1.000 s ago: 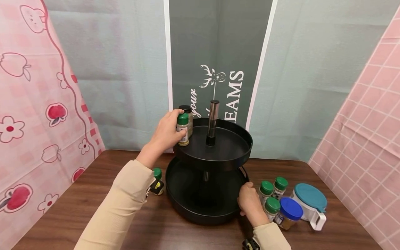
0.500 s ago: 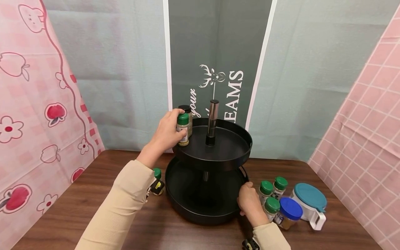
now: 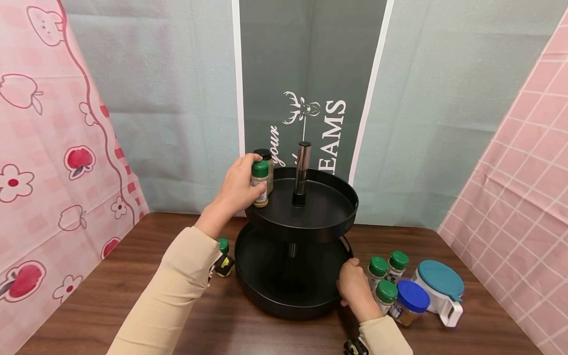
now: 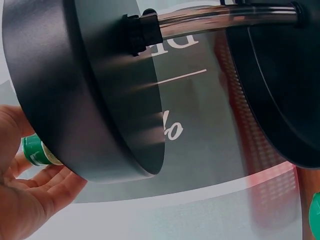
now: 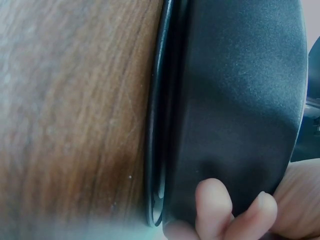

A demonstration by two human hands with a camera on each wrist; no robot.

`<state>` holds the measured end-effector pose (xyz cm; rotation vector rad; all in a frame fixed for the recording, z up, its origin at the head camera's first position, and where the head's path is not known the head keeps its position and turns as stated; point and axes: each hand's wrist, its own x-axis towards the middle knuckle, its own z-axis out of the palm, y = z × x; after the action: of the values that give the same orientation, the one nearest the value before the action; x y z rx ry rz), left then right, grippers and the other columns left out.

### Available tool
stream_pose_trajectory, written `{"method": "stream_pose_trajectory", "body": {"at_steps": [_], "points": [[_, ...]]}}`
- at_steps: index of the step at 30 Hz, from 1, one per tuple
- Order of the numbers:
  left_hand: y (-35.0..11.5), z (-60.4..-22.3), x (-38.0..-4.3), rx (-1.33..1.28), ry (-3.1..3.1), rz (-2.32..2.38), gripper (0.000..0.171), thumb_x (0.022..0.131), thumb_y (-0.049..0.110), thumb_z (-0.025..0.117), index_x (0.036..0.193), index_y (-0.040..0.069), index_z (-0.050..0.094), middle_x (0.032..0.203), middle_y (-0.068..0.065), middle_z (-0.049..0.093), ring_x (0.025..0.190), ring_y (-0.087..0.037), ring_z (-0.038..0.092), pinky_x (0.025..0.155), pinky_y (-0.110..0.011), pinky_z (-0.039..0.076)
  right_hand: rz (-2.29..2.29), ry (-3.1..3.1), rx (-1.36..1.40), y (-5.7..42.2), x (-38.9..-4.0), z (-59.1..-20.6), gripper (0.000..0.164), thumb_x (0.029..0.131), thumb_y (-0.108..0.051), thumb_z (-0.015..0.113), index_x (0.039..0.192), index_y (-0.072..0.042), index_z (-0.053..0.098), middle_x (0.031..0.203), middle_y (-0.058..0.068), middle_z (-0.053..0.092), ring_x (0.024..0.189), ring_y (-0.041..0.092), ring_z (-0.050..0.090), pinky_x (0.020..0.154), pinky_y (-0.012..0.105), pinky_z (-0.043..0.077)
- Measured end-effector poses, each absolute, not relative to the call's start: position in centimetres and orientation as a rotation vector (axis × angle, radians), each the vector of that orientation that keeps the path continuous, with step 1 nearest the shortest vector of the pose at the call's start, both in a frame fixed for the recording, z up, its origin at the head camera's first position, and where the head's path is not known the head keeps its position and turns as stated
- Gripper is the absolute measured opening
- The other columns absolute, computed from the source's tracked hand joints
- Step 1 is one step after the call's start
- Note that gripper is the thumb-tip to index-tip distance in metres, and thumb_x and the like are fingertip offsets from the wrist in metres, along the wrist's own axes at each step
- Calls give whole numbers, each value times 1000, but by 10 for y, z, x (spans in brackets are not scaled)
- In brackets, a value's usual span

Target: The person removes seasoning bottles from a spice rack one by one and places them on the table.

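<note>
My left hand (image 3: pixel 237 185) holds a green-capped spice bottle (image 3: pixel 260 183) upright at the left edge of the upper tray of a black two-tier turntable (image 3: pixel 310 217). Right behind that bottle stands a black-capped jar (image 3: pixel 269 172), partly hidden. In the left wrist view, the bottle's green cap (image 4: pixel 34 150) shows between thumb and fingers, beyond the tray's wall. My right hand (image 3: pixel 355 286) grips the right rim of the lower tray (image 3: pixel 284 308). The right wrist view has its fingers (image 5: pixel 214 207) curled against the tray's outer wall.
Several green-capped spice bottles (image 3: pixel 386 292), a blue-lidded jar (image 3: pixel 412 298) and a white container with a teal lid (image 3: pixel 441 278) stand on the right of the wooden table (image 3: pixel 133 276). Another green-capped bottle (image 3: pixel 223 246) stands left, partly behind my left wrist. A metal post (image 3: pixel 302 170) rises from the upper tray.
</note>
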<state>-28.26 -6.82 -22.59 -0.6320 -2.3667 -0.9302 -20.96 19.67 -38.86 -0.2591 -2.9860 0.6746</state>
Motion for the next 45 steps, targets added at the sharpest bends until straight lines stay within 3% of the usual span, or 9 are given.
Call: {"method": "stream_pose_trajectory", "body": {"at_steps": [14,21,45], "points": [[-67,-216,-278,-552,-2260,-1003,51,74,8,64,120,-1,45,108,-21,49,94,-29,47,80,-47,44,671,-2989,-245,196,-209,-387,62,75,4,55,118,29,18,50,18,51,39,23,49,56,45,51],[-70,-206,-272,-592,-2168,-1023,53,74,8,66,123,-2,46,107,-17,55,80,-25,50,69,-42,46,692,-3002,-259,196,-208,-386,60,77,4,55,118,28,19,55,21,52,40,24,50,55,44,51],[-85,-208,-261,-588,-2051,-1011,54,73,9,65,122,-3,48,105,-18,56,80,-26,56,65,-42,49,704,-2982,-258,196,-208,-388,55,78,3,56,115,27,22,56,23,51,38,22,49,55,43,51]]}}
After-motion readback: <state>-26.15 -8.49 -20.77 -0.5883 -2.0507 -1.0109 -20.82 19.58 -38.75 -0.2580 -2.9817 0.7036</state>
